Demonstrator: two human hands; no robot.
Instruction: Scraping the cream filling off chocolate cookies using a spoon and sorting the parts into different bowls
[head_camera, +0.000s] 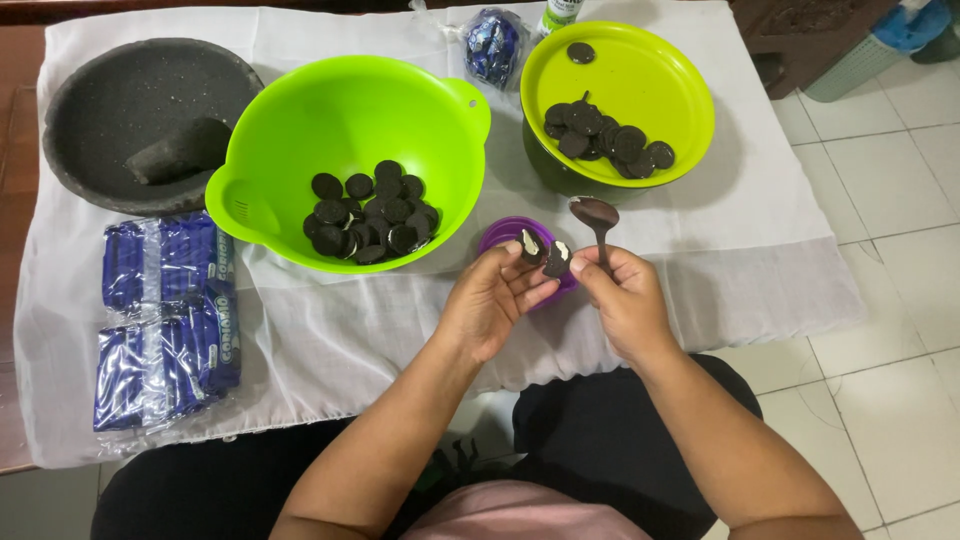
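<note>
Left hand (492, 300) pinching cookie half (531, 246) with cream; right hand (622, 298) pinching other half (558, 259) plus spoon (597, 220); both above small purple bowl (510, 233); risk: thin wafer may snap, cream may fall on white cloth (760, 250).

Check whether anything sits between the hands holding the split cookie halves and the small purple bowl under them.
Nothing visible does. The left hand and right hand hold the cookie halves directly over the purple bowl; the spoon points away.
</note>
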